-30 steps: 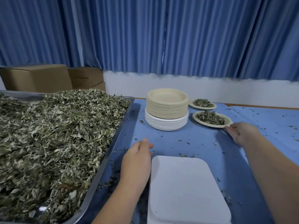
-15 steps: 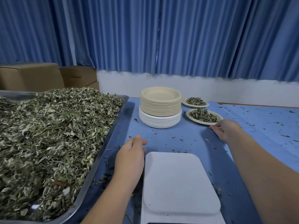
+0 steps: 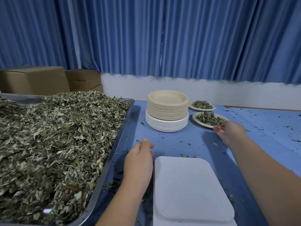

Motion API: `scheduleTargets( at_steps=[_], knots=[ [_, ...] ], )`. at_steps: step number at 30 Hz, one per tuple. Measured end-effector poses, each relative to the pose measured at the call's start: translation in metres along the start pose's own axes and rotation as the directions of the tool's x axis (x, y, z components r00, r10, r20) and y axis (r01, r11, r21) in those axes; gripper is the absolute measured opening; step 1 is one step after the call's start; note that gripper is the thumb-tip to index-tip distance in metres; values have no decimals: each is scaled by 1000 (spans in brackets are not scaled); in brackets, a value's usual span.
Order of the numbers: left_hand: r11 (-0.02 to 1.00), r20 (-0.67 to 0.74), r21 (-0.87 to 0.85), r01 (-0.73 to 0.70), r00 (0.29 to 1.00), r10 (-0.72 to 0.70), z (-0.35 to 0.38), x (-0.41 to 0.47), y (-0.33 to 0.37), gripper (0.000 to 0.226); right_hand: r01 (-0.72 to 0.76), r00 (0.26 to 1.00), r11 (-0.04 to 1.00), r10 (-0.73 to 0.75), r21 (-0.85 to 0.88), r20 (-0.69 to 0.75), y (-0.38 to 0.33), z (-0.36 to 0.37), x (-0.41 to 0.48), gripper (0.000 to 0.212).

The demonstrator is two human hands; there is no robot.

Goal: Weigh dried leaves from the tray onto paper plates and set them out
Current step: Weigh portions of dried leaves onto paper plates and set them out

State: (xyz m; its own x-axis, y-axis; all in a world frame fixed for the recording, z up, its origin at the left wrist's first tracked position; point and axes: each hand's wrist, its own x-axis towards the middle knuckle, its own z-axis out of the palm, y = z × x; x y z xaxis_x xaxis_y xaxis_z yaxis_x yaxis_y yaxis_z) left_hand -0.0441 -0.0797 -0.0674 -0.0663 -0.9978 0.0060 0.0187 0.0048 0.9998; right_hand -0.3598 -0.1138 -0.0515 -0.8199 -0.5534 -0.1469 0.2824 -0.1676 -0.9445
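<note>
I judge I'm setting out: my right hand meets the near rim of the filled plate, grip or touch I cannot tell. My left hand, loosely curled and empty, lies beside the scale, which next needs a plate from the stack.

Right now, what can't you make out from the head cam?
Head view:
- Scale: display cut off by the bottom edge; no reading.
- Right hand: its own back hides whether it grips the near leaf plate.
- Tray: left side cut off; dried leaves bury its floor.
</note>
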Motion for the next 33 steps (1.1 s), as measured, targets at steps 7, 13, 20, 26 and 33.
scheduleTargets(
  at_steps=[7,13,20,26,33],
  knots=[
    [1000,3,5,-5,1000,5,-1,-1,0,35,-58,994,980,38,-190,-106,-2,9,-4,20],
    [1000,2,-21,8,1000,-8,-1,0,1,35,142,989,910,-143,-390,28,-9,36,-24,29],
    [999,-1,-28,17,1000,-17,-1,1,1,35,853,509,184,-503,-488,699,-48,110,-77,26],
    [999,-3,-42,23,1000,-24,-2,0,2,35,761,645,-73,-16,-644,764,-57,141,-105,26],
    [1000,-8,-17,7,1000,-7,0,3,-1,36,668,744,81,-45,-740,667,-53,147,-106,32]
  ],
)
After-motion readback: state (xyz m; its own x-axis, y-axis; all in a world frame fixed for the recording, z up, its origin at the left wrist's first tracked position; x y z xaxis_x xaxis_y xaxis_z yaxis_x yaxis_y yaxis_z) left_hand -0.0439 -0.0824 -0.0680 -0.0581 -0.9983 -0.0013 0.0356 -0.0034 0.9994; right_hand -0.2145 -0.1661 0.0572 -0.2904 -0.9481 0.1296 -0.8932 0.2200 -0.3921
